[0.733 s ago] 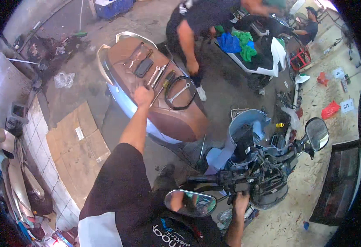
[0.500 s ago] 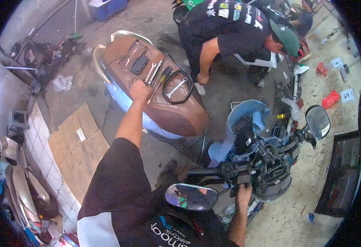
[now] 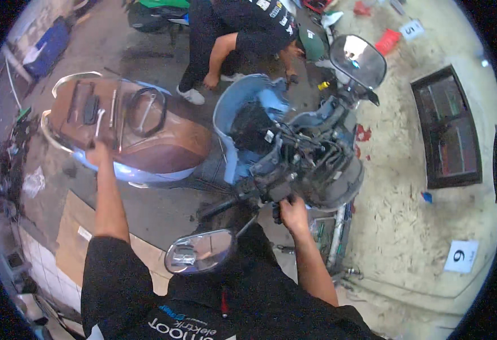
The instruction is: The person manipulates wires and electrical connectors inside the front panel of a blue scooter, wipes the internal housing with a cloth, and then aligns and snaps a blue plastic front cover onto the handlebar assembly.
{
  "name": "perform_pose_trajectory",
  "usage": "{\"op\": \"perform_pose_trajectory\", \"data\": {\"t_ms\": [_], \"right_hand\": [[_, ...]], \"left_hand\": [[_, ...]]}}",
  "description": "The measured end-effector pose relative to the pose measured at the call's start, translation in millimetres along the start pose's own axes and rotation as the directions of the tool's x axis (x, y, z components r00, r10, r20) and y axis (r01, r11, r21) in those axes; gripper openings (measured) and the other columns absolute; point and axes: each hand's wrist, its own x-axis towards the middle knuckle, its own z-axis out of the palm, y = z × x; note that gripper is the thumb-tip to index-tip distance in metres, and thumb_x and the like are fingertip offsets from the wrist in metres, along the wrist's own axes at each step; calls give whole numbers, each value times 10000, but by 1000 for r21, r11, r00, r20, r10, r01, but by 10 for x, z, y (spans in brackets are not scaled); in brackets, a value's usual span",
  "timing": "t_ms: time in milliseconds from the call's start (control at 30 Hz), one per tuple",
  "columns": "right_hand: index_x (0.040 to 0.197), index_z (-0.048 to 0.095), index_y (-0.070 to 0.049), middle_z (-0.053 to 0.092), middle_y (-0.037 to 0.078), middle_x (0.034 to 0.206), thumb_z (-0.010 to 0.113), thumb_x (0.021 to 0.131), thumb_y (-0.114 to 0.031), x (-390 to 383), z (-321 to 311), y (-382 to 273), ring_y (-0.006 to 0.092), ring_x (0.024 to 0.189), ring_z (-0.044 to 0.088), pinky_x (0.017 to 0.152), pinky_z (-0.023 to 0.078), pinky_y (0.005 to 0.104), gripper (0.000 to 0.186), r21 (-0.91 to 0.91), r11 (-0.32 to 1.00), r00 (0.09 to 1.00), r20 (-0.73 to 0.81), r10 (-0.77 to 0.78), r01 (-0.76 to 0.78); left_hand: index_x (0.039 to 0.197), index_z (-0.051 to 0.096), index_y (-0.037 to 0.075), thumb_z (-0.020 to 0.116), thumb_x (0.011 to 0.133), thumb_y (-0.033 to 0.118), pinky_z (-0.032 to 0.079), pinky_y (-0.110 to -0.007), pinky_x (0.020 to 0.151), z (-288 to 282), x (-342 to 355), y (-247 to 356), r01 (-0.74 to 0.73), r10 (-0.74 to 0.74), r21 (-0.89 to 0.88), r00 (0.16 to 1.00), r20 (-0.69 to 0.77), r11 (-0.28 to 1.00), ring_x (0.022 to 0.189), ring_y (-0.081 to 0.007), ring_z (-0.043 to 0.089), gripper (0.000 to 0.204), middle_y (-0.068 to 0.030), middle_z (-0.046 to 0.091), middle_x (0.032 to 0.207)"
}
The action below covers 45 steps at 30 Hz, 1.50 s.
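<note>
My left hand (image 3: pixel 102 143) is at the brown seat (image 3: pixel 163 144) of a scooter, its fingers closed over the lower end of a silver wrench (image 3: pixel 100 120); motion blurs it. Beside it on the seat lie a dark flat case (image 3: pixel 92 109) and a black ring-shaped loop (image 3: pixel 162 119) with another wrench (image 3: pixel 145 113) inside. My right hand (image 3: pixel 294 214) is closed beneath the stripped handlebar assembly (image 3: pixel 282 186), at a dark part or tool whose kind I cannot make out. A round mirror (image 3: pixel 201 251) stands between my arms.
A crouching co-worker (image 3: pixel 242 34) reaches down past the blue front body panel (image 3: pixel 225 127). Another mirror (image 3: pixel 359 61) sticks up at the far handlebar end. A pale wall with a dark-framed window (image 3: pixel 448 127) is at right; cardboard (image 3: pixel 81 218) lies at left.
My view has swung right, so the seat and handlebar appear farther left. My left hand stays at the seat's tools, and my right hand stays under the handlebar. The co-worker's head is lower.
</note>
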Motion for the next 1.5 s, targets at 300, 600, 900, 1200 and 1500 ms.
{"op": "perform_pose_trajectory", "data": {"t_ms": [300,600,900,1200,1500], "right_hand": [[1123,565,51,633,216,1025,590,862,-302,-329,-514,-317,305,955,611,852,451,365,440,67,987,988,-56,-141,145],[1079,625,-29,652,168,1035,599,838,-409,-455,128,1041,315,946,622,849,465,400,450,122,976,819,531,-217,180],[1034,610,-38,616,48,916,626,878,-299,-691,864,1250,183,862,594,739,490,345,304,688,429,787,609,98,-586],[1212,528,-5,627,143,1058,579,898,-345,-260,541,1311,251,997,557,923,406,329,466,338,933,968,249,38,-124],[1170,594,-40,588,133,1197,618,842,-369,523,812,1424,250,1143,511,1008,347,351,465,650,757,861,352,-366,56]], "left_hand": [[1008,599,22,540,908,296,445,-325,776,-1632,-1913,-2056,623,-282,-237,617,735,745,848,-172,540,297,-46,599,914],[851,555,-64,622,816,-15,534,-294,554,-2692,-2886,-1256,-272,212,-132,288,934,953,597,-170,606,90,-117,606,780],[870,630,7,701,799,120,479,-291,663,-2553,-4168,-346,41,30,-35,123,992,999,693,-139,584,150,-41,645,791],[984,581,-6,689,789,143,484,-325,721,-2602,-4348,170,-396,317,-211,226,921,894,778,-226,621,269,-127,648,869],[1179,484,-36,646,809,168,383,-405,961,-2502,-3992,683,-620,619,-393,196,761,679,1116,-378,502,452,-231,527,1177]]}}
